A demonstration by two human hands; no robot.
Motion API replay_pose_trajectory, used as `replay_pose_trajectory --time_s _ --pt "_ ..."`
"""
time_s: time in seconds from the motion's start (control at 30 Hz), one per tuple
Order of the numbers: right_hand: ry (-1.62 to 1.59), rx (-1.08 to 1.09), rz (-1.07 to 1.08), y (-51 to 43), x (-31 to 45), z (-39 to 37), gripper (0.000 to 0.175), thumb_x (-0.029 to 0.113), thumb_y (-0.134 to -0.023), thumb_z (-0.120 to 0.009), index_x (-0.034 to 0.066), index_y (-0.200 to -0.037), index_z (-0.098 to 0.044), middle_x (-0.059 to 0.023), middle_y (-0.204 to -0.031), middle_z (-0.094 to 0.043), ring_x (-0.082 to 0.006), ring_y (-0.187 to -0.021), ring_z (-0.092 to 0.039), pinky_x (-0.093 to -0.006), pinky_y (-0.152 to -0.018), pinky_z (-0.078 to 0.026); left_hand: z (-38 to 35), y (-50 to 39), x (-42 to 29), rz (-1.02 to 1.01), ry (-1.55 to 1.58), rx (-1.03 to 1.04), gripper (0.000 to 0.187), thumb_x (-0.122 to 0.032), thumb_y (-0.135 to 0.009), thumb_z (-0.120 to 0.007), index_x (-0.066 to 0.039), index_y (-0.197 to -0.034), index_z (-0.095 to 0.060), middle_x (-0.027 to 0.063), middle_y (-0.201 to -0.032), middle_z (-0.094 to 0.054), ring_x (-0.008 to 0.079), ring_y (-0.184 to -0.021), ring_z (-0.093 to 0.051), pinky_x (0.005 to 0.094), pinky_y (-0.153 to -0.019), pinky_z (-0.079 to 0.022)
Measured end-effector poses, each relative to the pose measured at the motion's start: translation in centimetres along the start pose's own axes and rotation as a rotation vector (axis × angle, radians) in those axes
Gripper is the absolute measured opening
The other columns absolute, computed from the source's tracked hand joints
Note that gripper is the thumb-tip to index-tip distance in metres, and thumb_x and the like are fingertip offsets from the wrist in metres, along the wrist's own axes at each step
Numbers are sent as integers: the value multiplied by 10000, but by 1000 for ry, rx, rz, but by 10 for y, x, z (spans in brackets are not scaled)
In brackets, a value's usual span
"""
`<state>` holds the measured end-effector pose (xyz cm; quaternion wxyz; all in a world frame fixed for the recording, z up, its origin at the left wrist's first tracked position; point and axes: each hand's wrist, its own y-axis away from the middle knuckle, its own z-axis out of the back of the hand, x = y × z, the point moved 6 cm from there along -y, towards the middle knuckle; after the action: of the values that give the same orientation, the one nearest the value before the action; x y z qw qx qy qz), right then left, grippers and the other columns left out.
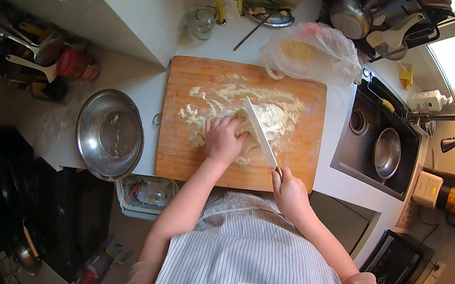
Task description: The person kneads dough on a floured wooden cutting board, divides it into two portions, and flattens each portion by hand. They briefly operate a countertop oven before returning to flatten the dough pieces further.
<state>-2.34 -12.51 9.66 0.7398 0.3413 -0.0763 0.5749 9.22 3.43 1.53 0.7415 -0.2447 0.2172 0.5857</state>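
A lump of pale dough (270, 118) lies on a wooden cutting board (188, 167) dusted with flour. My left hand (225, 138) presses on the dough's left side, its fingers curled into it. In my right hand (290, 192) is the handle of a kitchen knife (261, 133). Its long blade points away from me and slants across the dough, just right of my left fingers. Whether the edge has gone into the dough, I cannot tell. Loose flour (235, 93) and small dough crumbs (187, 111) are scattered around the lump.
Left of the board stands a steel mixing bowl (110, 134) with residue inside. Behind the board are a plastic bag (312, 55), a glass jar (201, 22) and a chopstick (251, 33). To the right, a dark sink (356, 158) holds a metal bowl (387, 153). An open drawer or bin (138, 210) sits below the counter.
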Motion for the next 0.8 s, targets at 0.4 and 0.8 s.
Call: replay_pose_trajectory --time_s 0.4,0.8 --pt "97 -4 -19 -42 -5 -19 332 315 -951 -514 -9 -893 -556 -260 -704 -636 -441 -674 -637 -519 -622 -514 -7 -2 1 33 -67 121 276 -298 -737 -737 -135 -959 -722 51 -972 -664 250 -1009 -573 503 -1058 -281" --pt "29 -131 39 -74 -20 -53 325 346 -924 -547 26 -873 -562 -233 -728 -654 -419 -675 -648 -504 -623 -522 1 14 7 59 -13 37 264 -269 -758 -726 -113 -966 -687 62 -960 -676 274 -1003 -578 515 -1056 -296"
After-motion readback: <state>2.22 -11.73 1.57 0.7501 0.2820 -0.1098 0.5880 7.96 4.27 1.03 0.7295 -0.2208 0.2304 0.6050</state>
